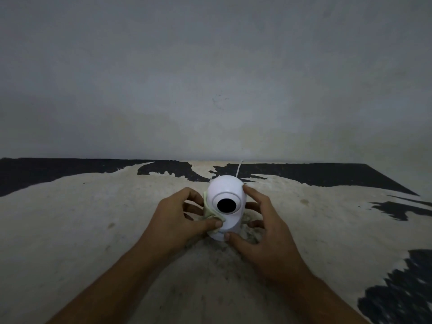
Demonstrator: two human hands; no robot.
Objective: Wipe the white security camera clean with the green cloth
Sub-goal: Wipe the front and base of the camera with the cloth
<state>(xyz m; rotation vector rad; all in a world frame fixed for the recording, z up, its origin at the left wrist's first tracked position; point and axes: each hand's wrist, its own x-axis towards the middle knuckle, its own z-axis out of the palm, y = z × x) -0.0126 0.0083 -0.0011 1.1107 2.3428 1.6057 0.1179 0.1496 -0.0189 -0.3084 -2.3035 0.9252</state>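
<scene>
The white security camera (226, 190) stands upright in the middle of the dusty surface, its round black lens facing me. My left hand (177, 216) grips the pale green cloth (209, 212) and presses it against the camera's left side, thumb on the cloth just below the lens. My right hand (259, 220) clasps the camera from the right, fingertips on its upper right side and thumb at its base. Most of the cloth is hidden between my fingers and the camera body.
A thin white cable (239, 169) runs from behind the camera toward the grey wall (210, 78). The surface (93, 218) is pale and dusty with dark patches at the back and right.
</scene>
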